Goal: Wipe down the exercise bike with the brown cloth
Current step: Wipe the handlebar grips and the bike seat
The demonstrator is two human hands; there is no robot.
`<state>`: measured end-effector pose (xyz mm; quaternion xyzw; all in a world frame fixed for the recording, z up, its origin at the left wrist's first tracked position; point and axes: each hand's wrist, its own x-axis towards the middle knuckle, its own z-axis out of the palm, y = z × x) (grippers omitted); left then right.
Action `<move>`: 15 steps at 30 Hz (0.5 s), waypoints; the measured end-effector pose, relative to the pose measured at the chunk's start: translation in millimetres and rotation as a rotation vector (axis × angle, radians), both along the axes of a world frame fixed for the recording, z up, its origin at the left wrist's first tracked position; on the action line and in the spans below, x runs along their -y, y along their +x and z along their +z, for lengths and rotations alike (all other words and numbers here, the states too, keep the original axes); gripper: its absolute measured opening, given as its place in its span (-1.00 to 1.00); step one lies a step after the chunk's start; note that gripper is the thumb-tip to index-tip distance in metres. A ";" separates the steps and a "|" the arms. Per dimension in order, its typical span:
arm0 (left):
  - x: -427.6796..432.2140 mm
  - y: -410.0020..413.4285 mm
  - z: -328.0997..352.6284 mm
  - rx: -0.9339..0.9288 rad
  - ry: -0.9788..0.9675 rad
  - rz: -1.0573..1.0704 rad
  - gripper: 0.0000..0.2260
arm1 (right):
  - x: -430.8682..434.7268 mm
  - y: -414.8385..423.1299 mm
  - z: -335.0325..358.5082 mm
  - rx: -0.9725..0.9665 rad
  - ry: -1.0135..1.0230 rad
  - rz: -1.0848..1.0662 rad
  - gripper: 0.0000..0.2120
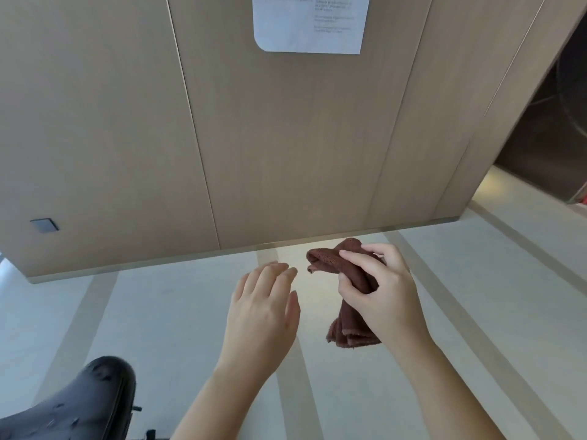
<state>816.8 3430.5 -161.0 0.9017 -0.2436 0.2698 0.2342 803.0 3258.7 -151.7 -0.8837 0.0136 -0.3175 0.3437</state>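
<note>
My right hand grips the bunched brown cloth in mid-air, with one end poking out above the fingers and the other hanging below the palm. Just left of the cloth, my left hand is held flat with its fingers straight and holds nothing; the fingertips are a short gap from the cloth. Of the exercise bike only a black padded saddle shows, at the bottom left corner, well below and left of both hands.
A tan wood-panelled wall stands straight ahead with a white printed sheet taped high on it and a small dark plate low at the left. Pale striped floor lies below. A dark opening is at the right.
</note>
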 end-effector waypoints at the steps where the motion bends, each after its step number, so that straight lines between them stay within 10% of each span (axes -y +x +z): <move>1: 5.7 7.6 0.7 0.001 -0.004 0.010 -0.74 | 7.2 7.3 -0.7 -0.009 0.016 0.008 -0.71; 15: -6.1 197.0 -23.0 -0.013 -0.112 0.194 -0.78 | -6.5 217.7 -11.7 -0.094 0.034 0.176 -0.72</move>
